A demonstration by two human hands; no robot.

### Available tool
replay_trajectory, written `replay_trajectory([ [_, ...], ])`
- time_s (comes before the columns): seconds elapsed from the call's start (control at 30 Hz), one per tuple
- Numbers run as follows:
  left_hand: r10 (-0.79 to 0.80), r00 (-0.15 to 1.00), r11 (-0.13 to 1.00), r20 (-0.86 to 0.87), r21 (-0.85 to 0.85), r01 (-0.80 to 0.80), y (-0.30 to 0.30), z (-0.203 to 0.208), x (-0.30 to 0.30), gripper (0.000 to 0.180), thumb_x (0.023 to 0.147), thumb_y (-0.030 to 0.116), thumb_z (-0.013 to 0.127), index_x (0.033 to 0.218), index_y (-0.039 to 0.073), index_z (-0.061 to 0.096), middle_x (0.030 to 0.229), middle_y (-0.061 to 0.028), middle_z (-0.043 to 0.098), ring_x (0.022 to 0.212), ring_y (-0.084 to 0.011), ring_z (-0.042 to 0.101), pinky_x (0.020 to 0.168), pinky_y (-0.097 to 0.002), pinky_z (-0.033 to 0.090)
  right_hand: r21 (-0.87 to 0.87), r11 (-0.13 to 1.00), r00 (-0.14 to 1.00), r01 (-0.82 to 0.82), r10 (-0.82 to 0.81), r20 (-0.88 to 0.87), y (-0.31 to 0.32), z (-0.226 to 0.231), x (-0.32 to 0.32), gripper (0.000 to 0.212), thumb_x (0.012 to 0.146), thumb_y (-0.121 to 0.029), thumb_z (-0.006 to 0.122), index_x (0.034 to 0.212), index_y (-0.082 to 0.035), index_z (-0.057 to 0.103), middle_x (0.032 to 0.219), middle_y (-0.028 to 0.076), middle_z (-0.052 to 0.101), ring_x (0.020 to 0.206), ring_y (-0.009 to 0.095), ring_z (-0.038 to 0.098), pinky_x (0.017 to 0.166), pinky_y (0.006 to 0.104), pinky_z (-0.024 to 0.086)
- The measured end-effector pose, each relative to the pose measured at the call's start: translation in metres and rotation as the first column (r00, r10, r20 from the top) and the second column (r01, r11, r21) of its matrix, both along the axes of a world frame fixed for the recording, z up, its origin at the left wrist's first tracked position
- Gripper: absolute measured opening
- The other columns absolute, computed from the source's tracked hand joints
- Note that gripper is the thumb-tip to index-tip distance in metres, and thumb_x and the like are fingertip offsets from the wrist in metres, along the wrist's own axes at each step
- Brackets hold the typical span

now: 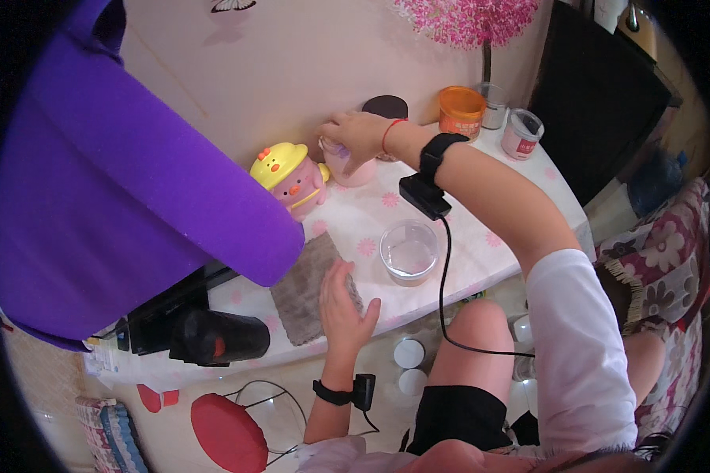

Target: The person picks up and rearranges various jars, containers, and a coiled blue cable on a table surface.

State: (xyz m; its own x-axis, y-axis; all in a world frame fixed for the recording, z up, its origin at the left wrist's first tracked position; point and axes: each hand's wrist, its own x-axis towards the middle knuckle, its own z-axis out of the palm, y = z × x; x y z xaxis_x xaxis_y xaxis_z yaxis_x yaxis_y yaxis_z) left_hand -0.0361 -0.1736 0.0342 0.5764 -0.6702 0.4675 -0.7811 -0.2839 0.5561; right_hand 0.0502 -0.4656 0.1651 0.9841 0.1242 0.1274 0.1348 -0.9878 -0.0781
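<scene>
My left hand (344, 313) rests on a grey fluffy cloth (298, 293) near the table's front edge, its fingers stretched out and holding nothing. At the back by the wall, my right hand (355, 140) curls over the top of a pink jar (353, 174), thumb on the near side and fingers over the rim. Something pale purple shows under the palm, too covered to name. Left of the jar stands a pink chick-shaped figurine (298, 189) with a yellow hat. A clear round plastic tub (409, 251) sits on the table between my forearms.
An orange tub (461, 110), a clear cup (493, 106) and a small clear tub with a pink label (522, 134) stand at the back right. Purple fabric (150, 173) hangs over the left side. A black cylinder (222, 337) lies at the table's left; a red stool (227, 433) stands below.
</scene>
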Motion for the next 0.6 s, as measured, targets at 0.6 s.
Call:
replay_trajectory([
  [0.6,-0.018,1.000,0.999,0.012,-0.031,0.018,0.001,0.002,-0.003,0.042,0.082,0.009,0.053,0.122,-0.001,0.047,0.123,-0.0209,0.053,0.119,-0.0388,0.047,0.107,-0.0484,0.031,-0.007,0.996,0.991,-0.084,0.084,0.107,0.014,-0.018,-0.057,0.072,0.056,-0.028,0.084,0.119,-0.016,0.051,0.111,0.015,0.051,0.097,0.036,0.058,0.082,0.0433,0.048],
])
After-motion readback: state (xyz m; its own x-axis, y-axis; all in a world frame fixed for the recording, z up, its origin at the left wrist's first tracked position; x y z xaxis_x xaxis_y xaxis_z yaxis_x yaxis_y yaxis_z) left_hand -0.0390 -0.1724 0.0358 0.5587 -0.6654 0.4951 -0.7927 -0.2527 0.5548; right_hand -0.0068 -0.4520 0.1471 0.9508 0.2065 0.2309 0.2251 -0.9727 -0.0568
